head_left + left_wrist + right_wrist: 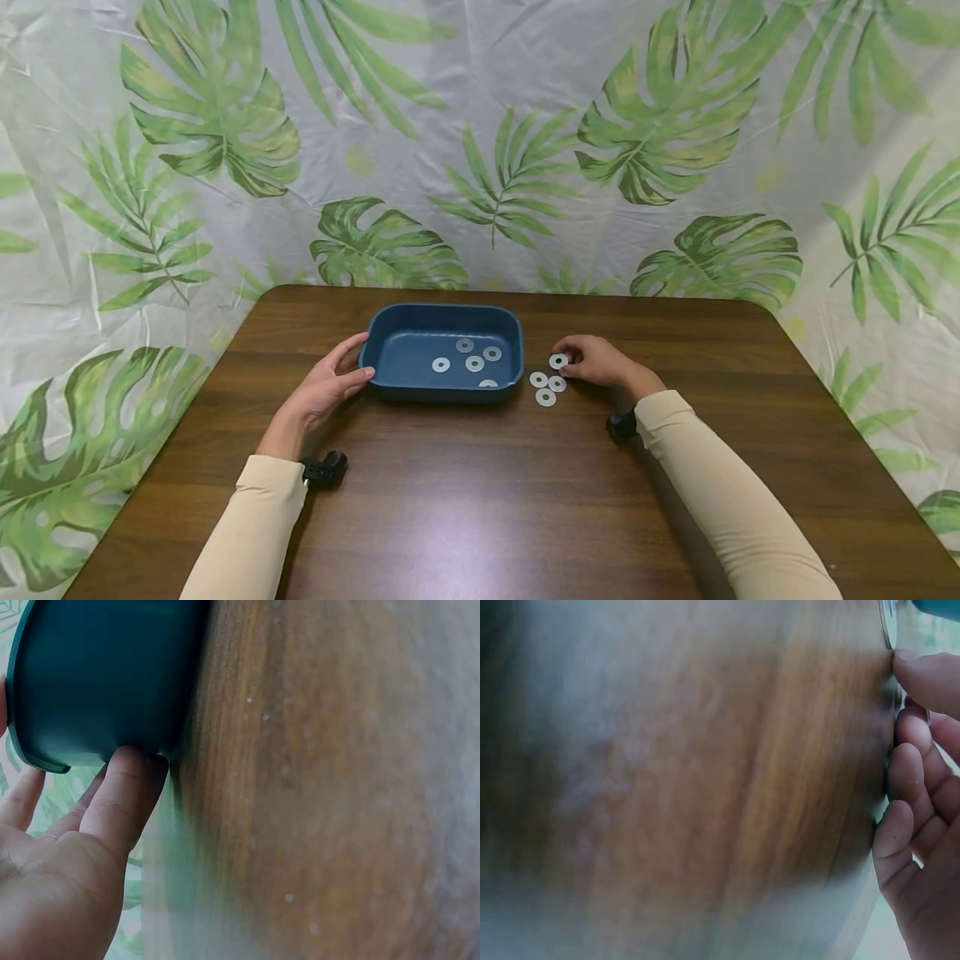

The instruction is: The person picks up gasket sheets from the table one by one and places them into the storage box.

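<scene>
While your left hand (324,390) is spread against the left end of the blue container (403,358), your right hand (600,362) pinches a washer (552,362) just right of the container, which partly hides another washer (488,384) behind its near wall (431,394).

Curtained tabletop workspace, room type unclear; leaf-print cloth (517,75) behind a wood-grain table (465,483)

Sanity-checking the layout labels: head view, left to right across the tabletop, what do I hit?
Left sleeve → left hand → blue tray with washers in it → loose washers → right hand → right sleeve.
</scene>
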The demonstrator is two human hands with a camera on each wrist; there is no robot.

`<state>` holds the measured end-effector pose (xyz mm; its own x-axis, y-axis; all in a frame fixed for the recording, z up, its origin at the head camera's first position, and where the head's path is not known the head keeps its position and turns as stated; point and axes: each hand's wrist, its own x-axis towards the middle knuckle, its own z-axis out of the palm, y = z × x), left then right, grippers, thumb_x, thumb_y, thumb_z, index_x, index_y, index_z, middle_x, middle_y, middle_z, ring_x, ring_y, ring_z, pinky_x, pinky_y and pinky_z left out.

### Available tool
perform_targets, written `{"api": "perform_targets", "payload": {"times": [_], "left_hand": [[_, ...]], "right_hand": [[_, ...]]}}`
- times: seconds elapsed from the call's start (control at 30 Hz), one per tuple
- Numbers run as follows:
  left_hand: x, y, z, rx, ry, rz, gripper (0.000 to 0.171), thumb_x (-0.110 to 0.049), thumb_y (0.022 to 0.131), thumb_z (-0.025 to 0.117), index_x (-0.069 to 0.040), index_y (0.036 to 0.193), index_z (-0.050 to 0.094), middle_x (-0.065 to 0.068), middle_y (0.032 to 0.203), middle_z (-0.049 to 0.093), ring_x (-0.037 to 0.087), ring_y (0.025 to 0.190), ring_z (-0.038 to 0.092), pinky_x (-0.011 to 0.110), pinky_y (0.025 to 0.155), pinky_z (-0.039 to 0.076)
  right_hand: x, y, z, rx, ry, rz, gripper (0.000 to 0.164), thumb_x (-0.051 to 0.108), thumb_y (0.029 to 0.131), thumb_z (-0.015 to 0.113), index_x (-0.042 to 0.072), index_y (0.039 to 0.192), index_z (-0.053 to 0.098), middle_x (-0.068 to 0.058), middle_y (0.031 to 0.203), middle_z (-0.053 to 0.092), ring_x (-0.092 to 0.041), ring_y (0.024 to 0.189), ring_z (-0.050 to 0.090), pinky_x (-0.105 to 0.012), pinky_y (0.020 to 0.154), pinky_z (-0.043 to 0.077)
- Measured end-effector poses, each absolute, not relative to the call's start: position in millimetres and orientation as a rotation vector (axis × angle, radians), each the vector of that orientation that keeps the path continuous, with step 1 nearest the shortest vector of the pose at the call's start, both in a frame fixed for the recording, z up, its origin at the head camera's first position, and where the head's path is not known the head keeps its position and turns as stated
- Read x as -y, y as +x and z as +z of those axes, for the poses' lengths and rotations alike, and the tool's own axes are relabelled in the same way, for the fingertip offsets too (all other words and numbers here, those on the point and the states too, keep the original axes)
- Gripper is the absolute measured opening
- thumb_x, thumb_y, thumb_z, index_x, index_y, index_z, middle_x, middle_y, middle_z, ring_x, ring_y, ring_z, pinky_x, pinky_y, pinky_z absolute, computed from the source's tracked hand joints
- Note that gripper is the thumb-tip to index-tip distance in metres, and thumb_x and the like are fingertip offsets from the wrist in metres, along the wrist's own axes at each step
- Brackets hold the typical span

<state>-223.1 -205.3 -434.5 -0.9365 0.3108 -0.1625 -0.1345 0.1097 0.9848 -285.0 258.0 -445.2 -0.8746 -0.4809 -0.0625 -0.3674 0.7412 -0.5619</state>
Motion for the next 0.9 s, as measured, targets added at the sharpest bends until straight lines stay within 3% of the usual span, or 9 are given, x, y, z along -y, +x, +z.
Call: {"api": "perform_targets", "payload": {"times": [0.57, 0.9], "left_hand": [[204, -223, -437, -2.067, 0.166, 1.89, 0.072, -0.012, 0.1, 0.056, -0.017, 0.16, 0.016, 0.017, 0.167, 0.012, 0.035, 0.148, 0.028, 0.016, 0.094, 0.045], [205, -223, -436, -2.064, 0.173, 1.897, 0.072, -0.012, 0.101, 0.056, -0.017, 0.16, 0.016, 0.019, 0.167, 0.013, 0.035, 0.148, 0.028, 0.013, 0.092, 0.045]], "right_hand": [[-263, -283, -439, -2.795, -0.6, -0.981, 0.032, 0.01, 0.089, 0.07, -0.002, 0.118, 0.064, -0.014, 0.098, 0.067, -0.018, 0.088, 0.062, -0.029, 0.078, 0.049], [-241, -277, -410, -2.748, -0.551, -1.186, 0.036, 0.015, 0.092, 0.069, 0.005, 0.125, 0.063, -0.014, 0.106, 0.067, -0.021, 0.091, 0.064, -0.032, 0.08, 0.052]]}}
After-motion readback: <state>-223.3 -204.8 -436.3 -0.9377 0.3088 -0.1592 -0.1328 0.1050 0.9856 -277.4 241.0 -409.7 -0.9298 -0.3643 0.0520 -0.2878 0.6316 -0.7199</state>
